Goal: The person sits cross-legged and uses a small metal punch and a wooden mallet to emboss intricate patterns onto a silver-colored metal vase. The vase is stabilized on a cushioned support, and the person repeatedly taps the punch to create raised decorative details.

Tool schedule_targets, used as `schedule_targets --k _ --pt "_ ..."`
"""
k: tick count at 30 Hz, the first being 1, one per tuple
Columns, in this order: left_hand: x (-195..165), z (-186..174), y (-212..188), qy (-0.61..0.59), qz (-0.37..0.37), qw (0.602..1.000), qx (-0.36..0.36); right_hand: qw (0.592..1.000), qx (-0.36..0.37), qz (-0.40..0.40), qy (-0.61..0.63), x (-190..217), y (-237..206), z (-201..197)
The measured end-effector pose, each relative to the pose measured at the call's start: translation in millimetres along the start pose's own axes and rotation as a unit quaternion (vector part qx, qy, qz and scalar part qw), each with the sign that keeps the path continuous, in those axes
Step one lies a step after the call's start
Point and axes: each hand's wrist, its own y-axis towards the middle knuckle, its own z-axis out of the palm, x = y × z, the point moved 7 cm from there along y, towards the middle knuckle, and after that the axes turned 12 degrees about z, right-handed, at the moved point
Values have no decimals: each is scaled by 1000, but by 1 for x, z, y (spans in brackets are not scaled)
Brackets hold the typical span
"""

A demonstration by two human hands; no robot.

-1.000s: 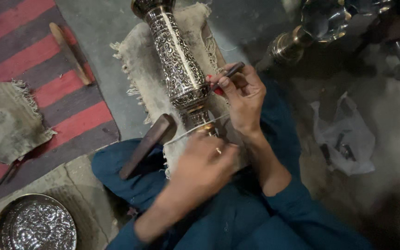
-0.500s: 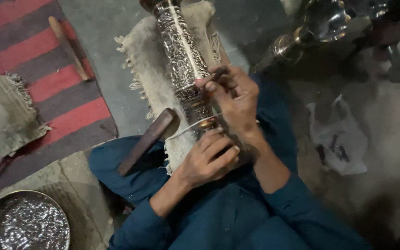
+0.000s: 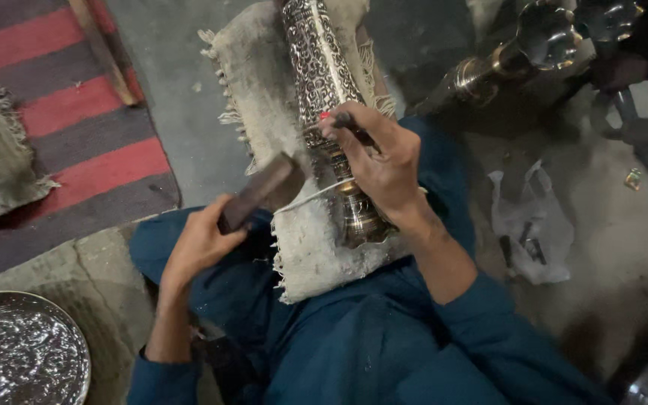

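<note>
A tall engraved silver-coloured metal vase (image 3: pixel 316 75) lies on a frayed beige cloth (image 3: pixel 264 97) across my lap. My right hand (image 3: pixel 384 161) rests on the vase's lower part and pinches a thin dark chisel (image 3: pixel 350 124) with a red tip against the engraved surface. My left hand (image 3: pixel 200 244) grips the handle end of a dark wooden mallet (image 3: pixel 264 191), whose head lies just left of the vase. A thin wire or cord runs across the cloth under my right hand.
A red and grey striped rug (image 3: pixel 61 127) lies at the left with a wooden stick (image 3: pixel 103 49) on it. An embossed metal plate (image 3: pixel 16 352) sits at bottom left. Brass vessels (image 3: pixel 519 52) and a white plastic bag (image 3: pixel 530 217) are at the right.
My left hand left the vase's base and took hold of the wooden mallet. My right hand shifted the chisel onto the vase body. The view moved closer.
</note>
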Motion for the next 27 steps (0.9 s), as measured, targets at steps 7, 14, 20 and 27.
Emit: schedule_targets --k 7,14,20,27 --pt "-83 -52 -11 92 208 952 -206 1000 11 -22 -16 2 -2 4" --pt "-160 -77 -15 404 296 837 -220 994 -9 -73 -85 -2 -8 0" --pt "-170 -76 -9 511 279 790 -190 991 -21 -67 -110 -8 -8 1" --pt "-156 -75 -11 479 280 805 -213 992 -1 -64 -105 -10 -10 3"
